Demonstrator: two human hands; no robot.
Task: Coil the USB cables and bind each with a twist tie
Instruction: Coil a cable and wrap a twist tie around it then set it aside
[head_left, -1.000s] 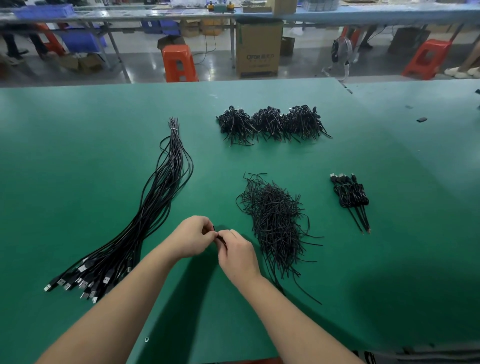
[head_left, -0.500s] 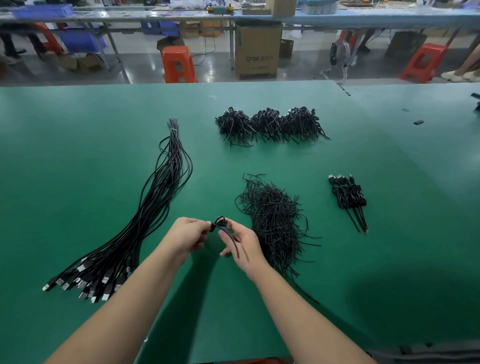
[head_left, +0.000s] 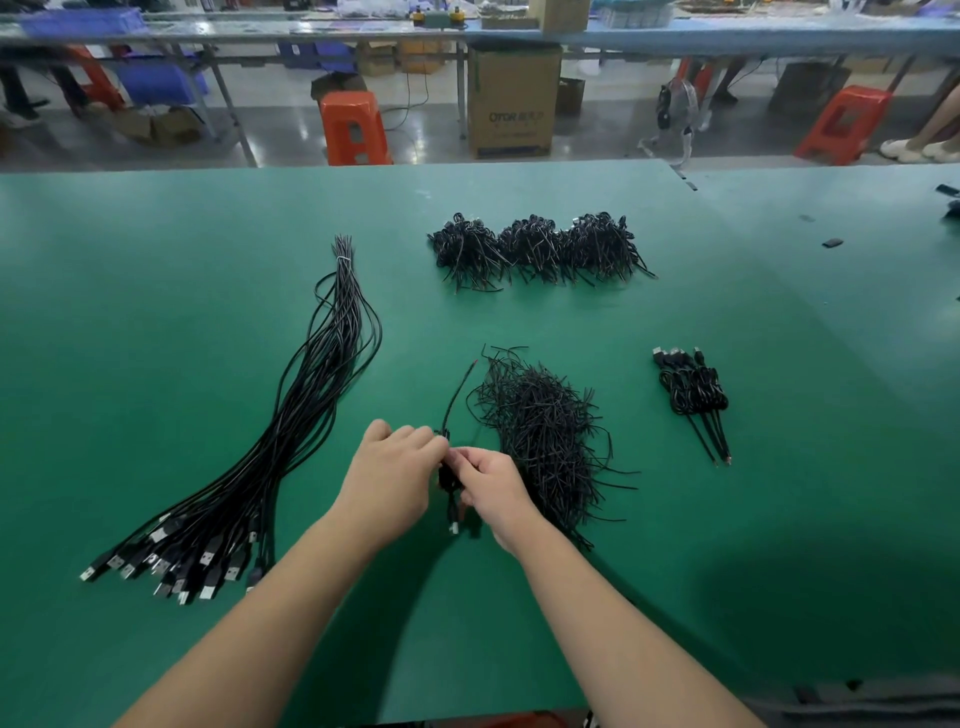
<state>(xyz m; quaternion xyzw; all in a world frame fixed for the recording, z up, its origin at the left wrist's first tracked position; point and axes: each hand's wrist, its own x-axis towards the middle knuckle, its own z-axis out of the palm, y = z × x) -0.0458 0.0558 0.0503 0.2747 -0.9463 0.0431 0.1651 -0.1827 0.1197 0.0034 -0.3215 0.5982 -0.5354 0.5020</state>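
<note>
Far left of the grip, a long bundle of straight cables (head_left: 291, 457) lies on the green table (head_left: 156, 270), its plugs fanned toward the near edge. The left hand (head_left: 387, 480) and the right hand (head_left: 493, 491) meet over the table, fingers curled, both pinching one small coiled cable (head_left: 450, 475) between them. Its loose end rises away beyond the grip, and its plug hangs just below. Just right of the grip sits a loose heap of twist ties (head_left: 545, 431). Farther right lie a few finished coils (head_left: 693, 395). Well beyond the grip, a row of three dark bunches (head_left: 535, 249) rests mid-table.
</note>
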